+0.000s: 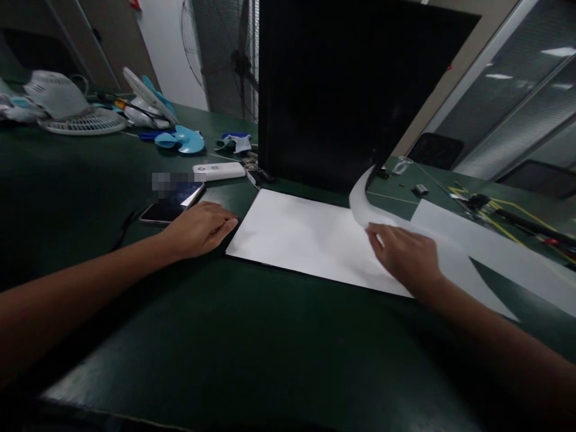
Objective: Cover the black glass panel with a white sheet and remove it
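A flat white sheet (306, 234) lies on a thin dark-edged backing on the green table. My right hand (405, 255) pinches the curled edge of a second white sheet (360, 198), which bends upward and trails off to the right. To the left of the flat sheet, my left hand (201, 231) rests on the table with its fingers closed together and nothing seen in them. A phone (166, 207) lies just behind that hand. A large black panel (351, 90) stands upright behind the sheets.
Fan parts, including a white grille (85, 122) and a blue fan blade (182, 139), lie at the back left. A white oblong device (219, 171) sits beyond the phone. Another white sheet (495, 246) and a yellow cord (517, 207) are at the right.
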Demonstrator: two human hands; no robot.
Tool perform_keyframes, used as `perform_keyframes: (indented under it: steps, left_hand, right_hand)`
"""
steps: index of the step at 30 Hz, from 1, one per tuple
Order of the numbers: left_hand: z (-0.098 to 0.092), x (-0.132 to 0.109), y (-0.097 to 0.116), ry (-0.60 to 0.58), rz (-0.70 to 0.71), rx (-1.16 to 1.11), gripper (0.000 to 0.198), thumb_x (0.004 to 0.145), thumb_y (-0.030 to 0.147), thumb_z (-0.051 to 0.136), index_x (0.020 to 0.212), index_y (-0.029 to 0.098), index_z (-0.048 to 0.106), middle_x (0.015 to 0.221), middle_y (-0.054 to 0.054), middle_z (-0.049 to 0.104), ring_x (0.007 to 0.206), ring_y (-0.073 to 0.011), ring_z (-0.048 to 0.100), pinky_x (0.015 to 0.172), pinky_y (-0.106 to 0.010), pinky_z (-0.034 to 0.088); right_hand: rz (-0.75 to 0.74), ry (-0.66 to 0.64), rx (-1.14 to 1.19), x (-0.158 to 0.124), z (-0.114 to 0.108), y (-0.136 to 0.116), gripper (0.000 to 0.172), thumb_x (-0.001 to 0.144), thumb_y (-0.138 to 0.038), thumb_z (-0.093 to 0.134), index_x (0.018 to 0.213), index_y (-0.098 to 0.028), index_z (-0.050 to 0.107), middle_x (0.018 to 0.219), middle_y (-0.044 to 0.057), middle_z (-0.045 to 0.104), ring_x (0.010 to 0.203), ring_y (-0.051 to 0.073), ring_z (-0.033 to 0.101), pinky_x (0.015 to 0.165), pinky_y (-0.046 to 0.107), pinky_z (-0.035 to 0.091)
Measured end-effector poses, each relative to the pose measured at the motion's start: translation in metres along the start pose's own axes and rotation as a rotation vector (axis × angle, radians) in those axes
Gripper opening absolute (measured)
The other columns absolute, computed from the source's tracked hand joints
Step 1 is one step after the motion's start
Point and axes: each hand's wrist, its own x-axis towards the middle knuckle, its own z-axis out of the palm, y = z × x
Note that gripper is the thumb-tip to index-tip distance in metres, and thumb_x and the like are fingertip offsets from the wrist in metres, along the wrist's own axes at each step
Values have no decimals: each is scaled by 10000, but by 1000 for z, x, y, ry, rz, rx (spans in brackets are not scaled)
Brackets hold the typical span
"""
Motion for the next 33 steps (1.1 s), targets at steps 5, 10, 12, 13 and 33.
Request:
perform_keyframes:
  steps: [5, 10, 12, 13, 33]
  left_hand:
    - [13, 0, -9, -36, 83, -44, 541, 1067, 412, 324, 1297, 135, 728, 1437, -163, 649, 1365, -320, 590, 1179, -550, 427]
    - [21, -4, -18, -32, 108, -64, 516, 1074, 403, 351, 1336, 139, 709, 1471, -143, 624, 1417, -320, 544, 1221, -545, 384]
    - [22, -5, -20, -21, 103, -53, 529, 1077, 408, 346, 1366, 124, 686, 1462, -149, 631, 1408, -318, 554, 1226, -539, 378]
    - [22, -5, -20, -13, 95, -45, 536, 1078, 415, 343, 1383, 121, 672, 1455, -151, 637, 1399, -315, 564, 1225, -535, 381]
    - [11, 0, -9, -70, 41, -131, 615, 1020, 642, 420, 641, 201, 620, 1567, -78, 545, 1354, -324, 581, 1163, -534, 419]
  right_hand:
    - [-369, -169, 68, 22, -34, -82, 334, 1018, -137, 445, 1190, -119, 731, 1182, 158, 745, 948, 222, 713, 712, 317, 547]
    - [-550, -225, 115, 48, -47, -129, 353, 1035, -132, 402, 1249, -137, 684, 1219, 164, 718, 983, 234, 698, 730, 337, 559]
    - [-596, -219, 137, 52, -44, -140, 350, 1048, -139, 389, 1264, -138, 665, 1225, 168, 710, 989, 229, 696, 727, 330, 555]
    - [-618, -225, 147, 52, -42, -144, 348, 1053, -141, 385, 1271, -138, 656, 1227, 170, 707, 990, 226, 696, 723, 325, 553]
    - [-460, 38, 463, 44, -13, -104, 476, 1075, -450, 432, 1375, -167, 670, 1338, 108, 702, 1233, 262, 657, 994, 430, 559]
